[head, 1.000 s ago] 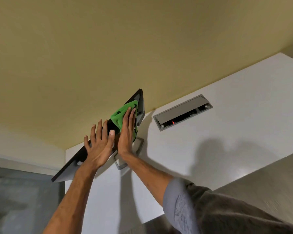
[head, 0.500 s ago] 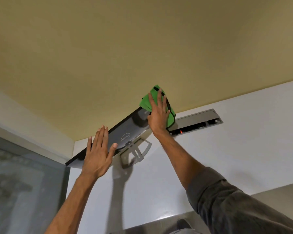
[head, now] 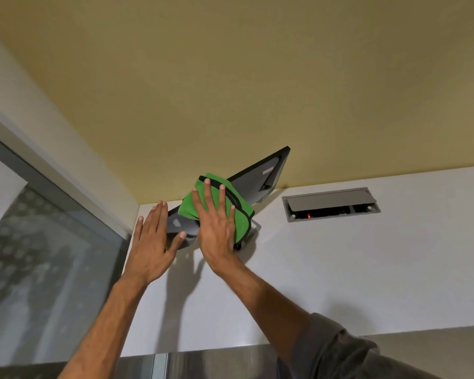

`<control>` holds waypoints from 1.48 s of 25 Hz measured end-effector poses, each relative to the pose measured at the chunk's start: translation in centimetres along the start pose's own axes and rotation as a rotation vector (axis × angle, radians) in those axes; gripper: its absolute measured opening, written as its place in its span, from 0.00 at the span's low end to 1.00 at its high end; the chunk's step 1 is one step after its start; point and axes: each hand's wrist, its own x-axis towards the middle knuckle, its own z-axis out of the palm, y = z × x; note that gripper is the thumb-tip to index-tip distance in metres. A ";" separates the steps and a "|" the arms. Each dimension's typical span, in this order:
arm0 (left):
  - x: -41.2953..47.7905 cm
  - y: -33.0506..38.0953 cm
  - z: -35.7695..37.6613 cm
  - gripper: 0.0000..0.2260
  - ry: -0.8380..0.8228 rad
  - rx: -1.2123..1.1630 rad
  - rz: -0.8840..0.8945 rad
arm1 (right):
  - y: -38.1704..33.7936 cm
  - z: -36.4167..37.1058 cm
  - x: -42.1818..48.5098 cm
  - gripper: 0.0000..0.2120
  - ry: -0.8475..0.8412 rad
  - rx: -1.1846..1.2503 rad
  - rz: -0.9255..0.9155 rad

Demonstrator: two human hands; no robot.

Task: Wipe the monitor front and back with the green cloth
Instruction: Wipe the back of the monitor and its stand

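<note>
The monitor [head: 260, 177] stands on the white desk [head: 340, 269] with its grey back side facing me. My right hand [head: 216, 228] lies flat, fingers straight, pressing the folded green cloth [head: 238, 212] against the middle of the monitor's back. The cloth hides the stand's joint. My left hand [head: 155, 242] is flat with straight fingers against the monitor's left end, the thumb under its lower edge. The screen side is out of sight.
A grey cable hatch [head: 330, 203] with its lid raised and a small red light inside sits in the desk to the right of the monitor. A yellow wall [head: 230, 77] rises behind the desk. A glass partition [head: 39, 255] borders the desk's left edge.
My right hand has slid the green cloth from the monitor's right end back toward the middle of its back. My left hand has stayed at the left end. The view has shifted.
</note>
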 end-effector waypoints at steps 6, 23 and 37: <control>-0.1 -1.1 0.8 0.51 -0.010 0.067 0.044 | -2.2 1.2 -1.6 0.62 -0.104 -0.164 -0.157; -3.0 -3.1 -0.2 0.49 0.045 0.026 -0.092 | 14.1 -6.5 6.9 0.48 0.054 -0.111 0.264; -3.3 -3.8 0.1 0.48 0.023 -0.222 -0.200 | -7.9 2.7 -3.3 0.50 -0.063 -0.077 -0.298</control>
